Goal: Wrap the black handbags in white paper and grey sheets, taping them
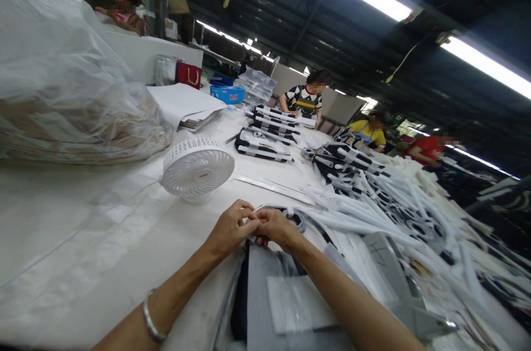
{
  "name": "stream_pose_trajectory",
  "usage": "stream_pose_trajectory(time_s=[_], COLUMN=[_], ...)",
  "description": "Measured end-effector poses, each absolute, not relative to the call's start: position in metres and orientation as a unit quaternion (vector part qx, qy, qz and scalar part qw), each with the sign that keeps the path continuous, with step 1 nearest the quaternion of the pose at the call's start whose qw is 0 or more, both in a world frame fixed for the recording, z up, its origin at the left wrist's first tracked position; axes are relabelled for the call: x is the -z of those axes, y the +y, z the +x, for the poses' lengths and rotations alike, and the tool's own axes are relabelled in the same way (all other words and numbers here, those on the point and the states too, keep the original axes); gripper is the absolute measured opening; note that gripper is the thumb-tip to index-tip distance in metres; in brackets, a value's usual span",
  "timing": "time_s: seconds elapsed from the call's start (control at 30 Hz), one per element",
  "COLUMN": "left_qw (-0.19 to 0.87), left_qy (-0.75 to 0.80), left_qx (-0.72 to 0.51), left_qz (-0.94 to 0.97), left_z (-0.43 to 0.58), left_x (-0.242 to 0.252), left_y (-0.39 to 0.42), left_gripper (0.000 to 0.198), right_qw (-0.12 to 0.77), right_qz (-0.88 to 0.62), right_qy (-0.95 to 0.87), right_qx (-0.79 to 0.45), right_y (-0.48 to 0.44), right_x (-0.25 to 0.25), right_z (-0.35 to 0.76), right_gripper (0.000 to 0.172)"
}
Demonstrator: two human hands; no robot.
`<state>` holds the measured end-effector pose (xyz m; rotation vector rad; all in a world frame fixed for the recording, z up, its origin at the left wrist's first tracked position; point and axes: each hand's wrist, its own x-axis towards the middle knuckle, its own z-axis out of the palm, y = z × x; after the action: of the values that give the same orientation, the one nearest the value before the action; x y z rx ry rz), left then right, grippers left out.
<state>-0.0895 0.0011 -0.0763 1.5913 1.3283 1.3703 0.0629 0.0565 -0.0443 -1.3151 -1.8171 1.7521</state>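
From my remote seat I count two bare hands, both nearer me than the one round white fan (199, 168) and a little to its right. The left hand (237, 225) and right hand (274, 229) meet with fingers bent and bunched together; whatever lies between the fingertips is hidden, so I cannot tell what they grasp. They work at the far end of one grey cloth bag (259, 298), which lies flat on the near side of the fan, to its right, with a white sheet (296, 301) on it. One smooth silvery bangle (152, 315) circles the left wrist.

I see one coiled grey strap (297, 219) right of the fan, one bulging, crinkled clear plastic sack (78, 85) left of it, and behind it one glossy blue box (227, 95) and one dark red bag (188, 74).
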Motion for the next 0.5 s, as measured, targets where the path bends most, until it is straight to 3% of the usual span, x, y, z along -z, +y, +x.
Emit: stream_pose_trajectory(time_s=[0.17, 0.37, 0.5], left_qw=[0.272, 0.484, 0.552], left_qy=[0.5, 0.537, 0.511], left_qx=[-0.513, -0.495, -0.467], left_qz=[0.643, 0.482, 0.465], left_z=[-0.088, -0.09, -0.092], left_x=[0.08, 0.081, 0.081], left_y=[-0.007, -0.003, 0.001], left_gripper=[0.024, 0.069, 0.052], right_qw=[0.214, 0.272, 0.278], right_qz=[-0.515, -0.504, -0.497], right_qy=[-0.594, -0.574, -0.6], right_qx=[-0.58, -0.585, -0.563], right_y=[0.048, 0.049, 0.048], right_x=[0.05, 0.056, 0.057], right_z=[0.059, 0.061, 0.06], right_gripper=[0.017, 0.032, 0.036])
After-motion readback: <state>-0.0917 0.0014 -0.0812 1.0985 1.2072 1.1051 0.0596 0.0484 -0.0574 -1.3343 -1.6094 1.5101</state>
